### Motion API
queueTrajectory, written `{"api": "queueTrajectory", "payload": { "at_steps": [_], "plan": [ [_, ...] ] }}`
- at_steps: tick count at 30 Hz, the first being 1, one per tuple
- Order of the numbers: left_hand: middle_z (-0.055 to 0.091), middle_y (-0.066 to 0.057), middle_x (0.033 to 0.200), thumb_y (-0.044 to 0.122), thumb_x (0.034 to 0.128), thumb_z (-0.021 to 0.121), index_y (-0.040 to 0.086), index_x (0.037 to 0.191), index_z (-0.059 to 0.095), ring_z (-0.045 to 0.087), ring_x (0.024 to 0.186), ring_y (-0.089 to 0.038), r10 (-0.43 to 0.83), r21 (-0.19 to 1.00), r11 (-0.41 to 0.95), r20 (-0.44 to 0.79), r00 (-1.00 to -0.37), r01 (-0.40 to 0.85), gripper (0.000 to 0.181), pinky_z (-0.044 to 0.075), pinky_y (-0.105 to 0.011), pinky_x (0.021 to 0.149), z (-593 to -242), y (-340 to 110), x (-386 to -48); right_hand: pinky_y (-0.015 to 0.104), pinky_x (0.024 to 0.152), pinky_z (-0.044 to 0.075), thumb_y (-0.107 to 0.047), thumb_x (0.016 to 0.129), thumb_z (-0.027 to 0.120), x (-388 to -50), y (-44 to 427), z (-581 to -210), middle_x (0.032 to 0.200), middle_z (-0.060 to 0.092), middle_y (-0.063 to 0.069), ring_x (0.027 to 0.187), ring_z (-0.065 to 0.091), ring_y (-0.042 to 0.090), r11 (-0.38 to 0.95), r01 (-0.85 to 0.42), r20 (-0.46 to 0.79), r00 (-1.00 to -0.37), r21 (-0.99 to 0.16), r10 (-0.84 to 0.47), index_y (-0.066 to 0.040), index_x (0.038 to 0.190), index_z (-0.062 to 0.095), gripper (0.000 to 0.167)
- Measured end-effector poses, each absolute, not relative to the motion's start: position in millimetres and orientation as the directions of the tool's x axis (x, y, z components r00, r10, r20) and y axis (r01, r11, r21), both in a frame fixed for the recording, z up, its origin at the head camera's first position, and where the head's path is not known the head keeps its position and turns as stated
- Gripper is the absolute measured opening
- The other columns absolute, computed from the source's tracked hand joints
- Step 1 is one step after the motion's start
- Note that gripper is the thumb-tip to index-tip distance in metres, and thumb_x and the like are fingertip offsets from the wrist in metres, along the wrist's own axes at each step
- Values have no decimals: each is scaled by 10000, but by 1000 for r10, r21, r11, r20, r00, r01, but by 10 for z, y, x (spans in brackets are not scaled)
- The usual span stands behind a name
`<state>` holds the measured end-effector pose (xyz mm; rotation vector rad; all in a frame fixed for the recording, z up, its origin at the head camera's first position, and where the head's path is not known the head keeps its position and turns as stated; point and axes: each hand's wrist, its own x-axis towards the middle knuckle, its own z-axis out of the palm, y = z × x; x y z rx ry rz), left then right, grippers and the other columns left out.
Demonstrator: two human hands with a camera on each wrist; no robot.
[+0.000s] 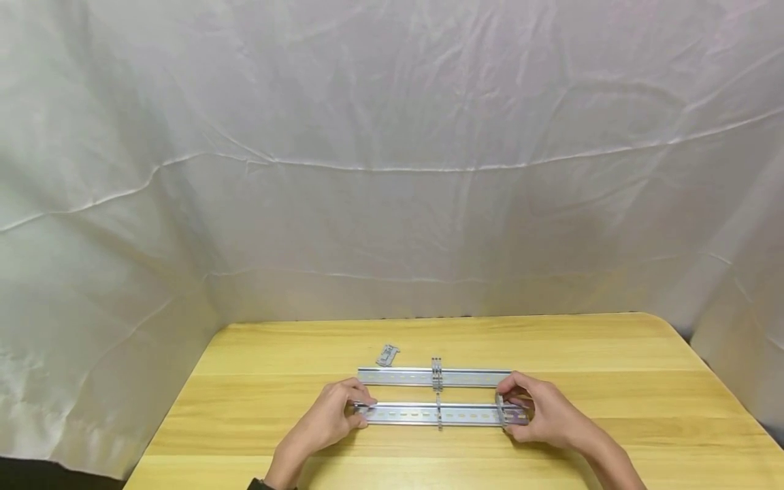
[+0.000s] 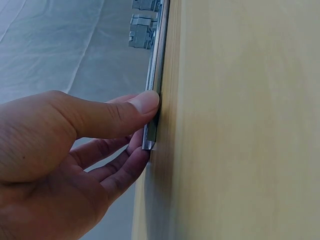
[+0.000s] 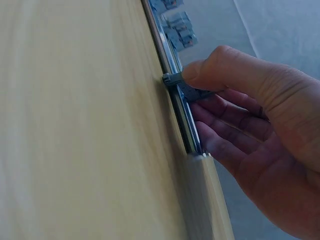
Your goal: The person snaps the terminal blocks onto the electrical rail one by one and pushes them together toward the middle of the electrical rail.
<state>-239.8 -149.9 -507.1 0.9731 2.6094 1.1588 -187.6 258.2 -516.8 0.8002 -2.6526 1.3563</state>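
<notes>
Two slotted metal DIN rails lie parallel on the table in the head view. My left hand (image 1: pixel 331 414) pinches the left end of the front rail (image 1: pixel 410 414) between thumb and fingers. Near that rail's right end, my right hand (image 1: pixel 547 413) grips a thin grey terminal block (image 1: pixel 500 411) that sits across the rail. The right wrist view shows the thumb pressed on this terminal block (image 3: pixel 175 79). Another terminal block (image 1: pixel 439 416) stands on the front rail near its middle. The back rail (image 1: pixel 392 376) carries a small group of terminal blocks (image 1: pixel 437 374).
A loose grey terminal block (image 1: pixel 387 354) lies flat on the wooden table (image 1: pixel 275 361), behind the back rail's left part. Pale fabric sheeting (image 1: pixel 367 224) hangs behind the table and at both sides.
</notes>
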Motion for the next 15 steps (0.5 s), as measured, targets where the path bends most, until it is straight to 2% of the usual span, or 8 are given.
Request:
{"api": "queueTrajectory", "payload": {
  "at_steps": [9,15],
  "plan": [
    [683,-21,1046,-75,804,813,-14,1056,776,649,935,-205,605,708,496,134,-785,503,263,584,-299,815,-5077,-1499,-2402,311,870,585,-5,678,872,-1919,2377,-5185,1097,672,61,1003,676,154,503,-416,224,-890,-758,-398,-60,1124,623,514],
    [679,-17,1052,-72,812,809,-15,1067,774,650,939,-208,602,714,498,124,-789,492,264,580,-284,803,-5072,-1498,-2403,334,873,588,19,674,856,-1963,2208,-5209,1085,673,78,1003,684,178,476,-437,246,-878,-764,-411,-52,1116,620,506]
  ]
}}
